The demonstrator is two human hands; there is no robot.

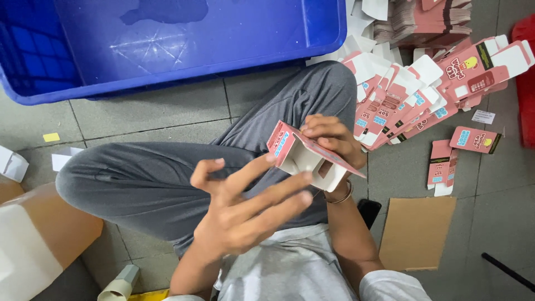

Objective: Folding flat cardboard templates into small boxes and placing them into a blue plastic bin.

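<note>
You sit cross-legged on the tiled floor (167, 111) in grey trousers, and both your hands work above your lap. Your left hand (245, 209) is open, fingers spread; its fingertips (305, 177) touch the white inner face of one small pink carton (308, 156). Your right hand (329, 136) is closed on that carton's far edge, thumb and fingers pinching it, a thin bangle (339, 196) on the wrist. The carton is half unfolded, hollow, nothing inside it that you can see. Its long axis runs from upper left to lower right, with the open white mouth turned toward you and the pink printed panel facing away.

Beside your right knee lies one flat piece of brown cardboard (415, 231). Beyond it two flattened pink cartons (446, 161) (475, 139) lie apart on the floor. Farther right a fanned heap of flat pink carton blanks (412, 95) spreads out, too many and too overlapped to count, with a squared stack of blanks (429, 22) behind it.

At your left, a roll of tape (120, 284) sits near a large brown box (39, 239). Farthest off stands one blue plastic crate (167, 50); its visible interior holds no cartons.
</note>
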